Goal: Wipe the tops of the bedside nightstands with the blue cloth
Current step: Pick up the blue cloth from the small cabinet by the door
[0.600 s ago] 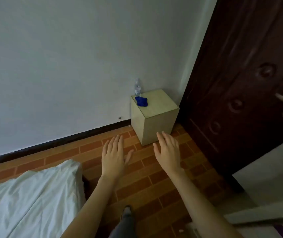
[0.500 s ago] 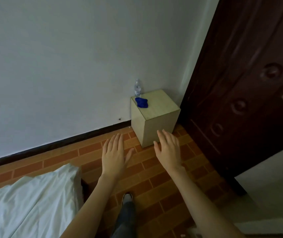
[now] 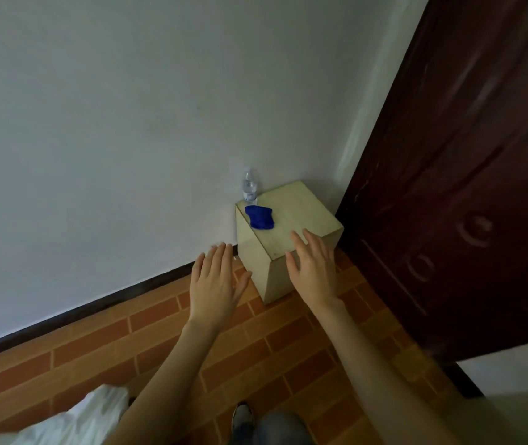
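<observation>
A pale wooden nightstand (image 3: 301, 216) stands in the corner between the white wall and a dark door. A crumpled blue cloth (image 3: 260, 217) lies on its top near the back left edge. My left hand (image 3: 216, 281) is stretched out, palm down, fingers apart, holding nothing, to the left of the nightstand's front. My right hand (image 3: 314, 266) is open too, over the nightstand's near corner, a short way from the cloth and not touching it.
A clear water bottle (image 3: 250, 186) stands at the back left corner of the nightstand against the wall. A dark wooden door (image 3: 468, 175) fills the right side. The white bed corner (image 3: 73, 422) is at lower left. The floor is brick-patterned.
I have stepped closer to the nightstand. Both hands have moved forward, the right one now over its near corner. The bed has slid toward the lower left of the view.
</observation>
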